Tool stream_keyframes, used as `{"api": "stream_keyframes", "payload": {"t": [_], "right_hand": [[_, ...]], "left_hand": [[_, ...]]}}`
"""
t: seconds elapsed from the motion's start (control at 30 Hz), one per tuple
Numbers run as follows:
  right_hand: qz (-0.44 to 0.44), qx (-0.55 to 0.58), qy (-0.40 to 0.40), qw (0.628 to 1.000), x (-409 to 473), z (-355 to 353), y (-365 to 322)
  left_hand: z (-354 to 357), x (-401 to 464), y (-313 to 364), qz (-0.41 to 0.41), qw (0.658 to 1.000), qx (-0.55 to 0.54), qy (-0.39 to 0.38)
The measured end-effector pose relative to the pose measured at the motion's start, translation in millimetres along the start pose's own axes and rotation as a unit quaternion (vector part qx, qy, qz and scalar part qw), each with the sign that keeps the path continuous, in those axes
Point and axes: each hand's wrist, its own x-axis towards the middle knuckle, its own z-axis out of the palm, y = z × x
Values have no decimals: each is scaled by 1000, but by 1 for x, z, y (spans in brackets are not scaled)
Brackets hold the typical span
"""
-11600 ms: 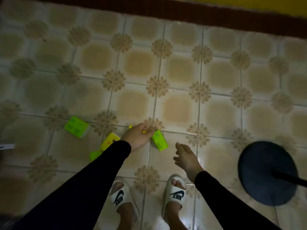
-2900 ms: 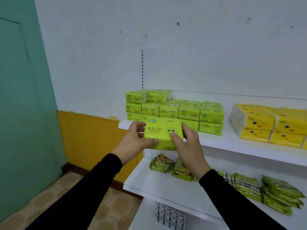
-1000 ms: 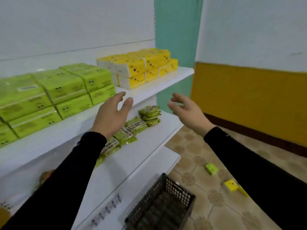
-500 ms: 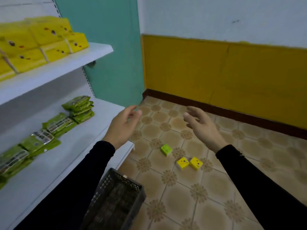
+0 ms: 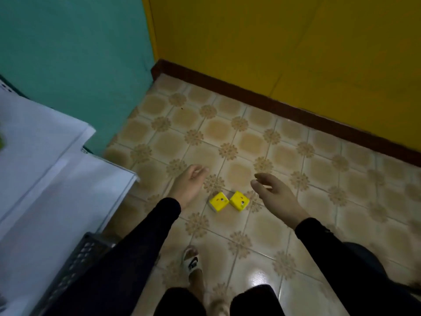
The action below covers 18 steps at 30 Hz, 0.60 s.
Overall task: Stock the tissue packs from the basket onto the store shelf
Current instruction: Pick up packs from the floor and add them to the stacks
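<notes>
Two yellow tissue packs (image 5: 229, 201) lie side by side on the floor (image 5: 273, 137), each turned cornerwise. Left hand (image 5: 188, 187) and right hand (image 5: 276, 197) hover beside them, both grips released, fingers relaxed.

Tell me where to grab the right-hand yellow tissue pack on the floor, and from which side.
Come from above with the right hand, which hovers open beside it. The right yellow pack lies flat on the tiles, so pinch its two free side faces, avoiding the side near the left yellow pack.
</notes>
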Motion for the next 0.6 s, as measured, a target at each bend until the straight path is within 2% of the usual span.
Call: {"api": "stream_keyframes", "payload": {"t": [0.17, 0.33, 0.47, 0.6], "right_hand": [[64, -81, -57, 993, 131, 41, 70], [106, -165, -157, 968, 271, 116, 192], [95, -208, -177, 957, 378, 184, 304], [36, -295, -185, 937, 465, 254, 422]], "left_hand": [[50, 101, -77, -147, 989, 0, -10], [122, 208, -202, -276, 961, -29, -1], [193, 302, -311, -340, 933, -102, 50], [286, 388, -430, -372, 911, -167, 63]]}}
